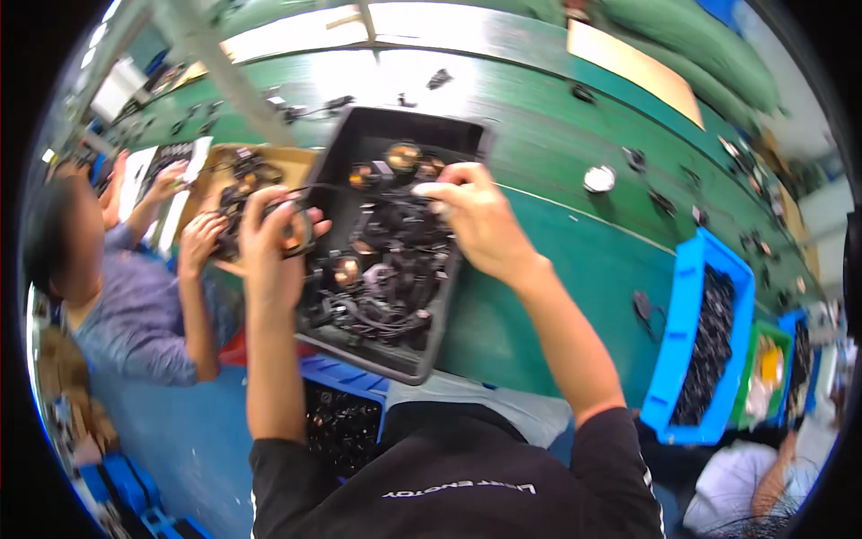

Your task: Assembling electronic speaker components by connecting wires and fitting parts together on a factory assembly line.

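My left hand point(269, 238) is closed round a round black part with a coppery, shiny face point(294, 235), held over the left edge of the black bin. A thin dark cable point(319, 187) runs from near that part toward my right hand. Thumb and fingers pinched together, my right hand point(480, 220) hovers over the bin's right side; what lies between the fingertips is too blurred to make out. Beneath both hands, the black plastic bin point(413, 364) holds a heap of dark cabled parts point(395, 242), some with coppery round faces.
A co-worker point(144, 296) sits at the left, hands at a cardboard box point(296, 162) of similar parts. The green work surface point(557, 296) carries scattered dark pieces and a round white-faced item point(599, 179). At the right stands a blue crate point(669, 359) of black parts, beside a green bin point(754, 409).
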Tool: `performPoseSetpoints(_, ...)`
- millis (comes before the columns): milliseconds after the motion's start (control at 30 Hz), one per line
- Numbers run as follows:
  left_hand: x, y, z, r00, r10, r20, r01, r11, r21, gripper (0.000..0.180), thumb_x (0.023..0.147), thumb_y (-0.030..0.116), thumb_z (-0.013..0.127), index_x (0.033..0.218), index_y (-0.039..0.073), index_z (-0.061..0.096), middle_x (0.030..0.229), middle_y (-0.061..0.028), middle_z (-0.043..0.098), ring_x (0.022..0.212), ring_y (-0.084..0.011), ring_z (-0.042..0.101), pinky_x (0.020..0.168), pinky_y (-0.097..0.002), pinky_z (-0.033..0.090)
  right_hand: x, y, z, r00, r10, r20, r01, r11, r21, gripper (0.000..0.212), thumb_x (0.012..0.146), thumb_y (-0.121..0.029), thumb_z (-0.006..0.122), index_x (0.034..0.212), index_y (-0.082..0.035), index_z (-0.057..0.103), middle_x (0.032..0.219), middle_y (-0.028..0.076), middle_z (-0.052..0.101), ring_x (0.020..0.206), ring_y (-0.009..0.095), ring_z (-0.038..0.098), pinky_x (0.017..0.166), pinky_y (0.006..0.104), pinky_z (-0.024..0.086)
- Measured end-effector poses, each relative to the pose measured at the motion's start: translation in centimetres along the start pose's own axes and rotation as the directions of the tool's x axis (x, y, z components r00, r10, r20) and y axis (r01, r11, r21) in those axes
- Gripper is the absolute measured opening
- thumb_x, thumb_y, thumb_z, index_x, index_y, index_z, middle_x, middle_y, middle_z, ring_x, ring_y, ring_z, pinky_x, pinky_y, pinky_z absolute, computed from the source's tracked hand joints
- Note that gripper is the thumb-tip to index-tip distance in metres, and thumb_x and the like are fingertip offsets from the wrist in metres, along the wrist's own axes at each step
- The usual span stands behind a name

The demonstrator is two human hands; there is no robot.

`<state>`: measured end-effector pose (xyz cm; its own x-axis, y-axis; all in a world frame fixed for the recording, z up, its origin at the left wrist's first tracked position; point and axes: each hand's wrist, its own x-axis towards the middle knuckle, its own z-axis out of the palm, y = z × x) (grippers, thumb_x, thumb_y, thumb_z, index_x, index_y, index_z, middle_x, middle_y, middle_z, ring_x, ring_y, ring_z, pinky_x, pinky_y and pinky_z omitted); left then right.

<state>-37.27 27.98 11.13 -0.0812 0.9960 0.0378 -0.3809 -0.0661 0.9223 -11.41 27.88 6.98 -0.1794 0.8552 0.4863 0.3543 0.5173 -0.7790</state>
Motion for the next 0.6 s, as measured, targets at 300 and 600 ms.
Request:
performPoseSetpoints(300,-0.7,-2.0,0.0,0.852,-0.36,0.38,0.017,0.745,0.667,0.026,0.079,-0.004,0.055,0.103,0.003,0.063,0.074,-0.0008,0.058,0.06,-0.0059,0.049,0.055,-0.0176,0.04,-4.7,-3.7,-5.0,0.93,0.342,-0.134,-0.036,0.447,0.894,0.022,0.084,0.007,0.052,0.102,-0.002,0.061,0.09,0.011,0.061,0.059,0.009,0.05,0.047,0.0205,0.042)
performPoseSetpoints(600,-3.7,-4.0,4.7,0.781,-0.334,0.527,-0.256,0.598,0.76,0.032,0.079,0.001,0.06,0.11,0.007,0.061,0.069,-0.0029,0.058,0.057,-0.0133,0.05,0.055,-0.0251,0.04,-7.7,-3.0,-8.4,0.982,-0.009,-0.19,0.184,0.29,0.939,0.012,0.093,-0.007,0.055,0.104,-0.008,0.053,0.096,0.014,0.045,0.059,0.015,0.045,0.037,0.0226,0.041)
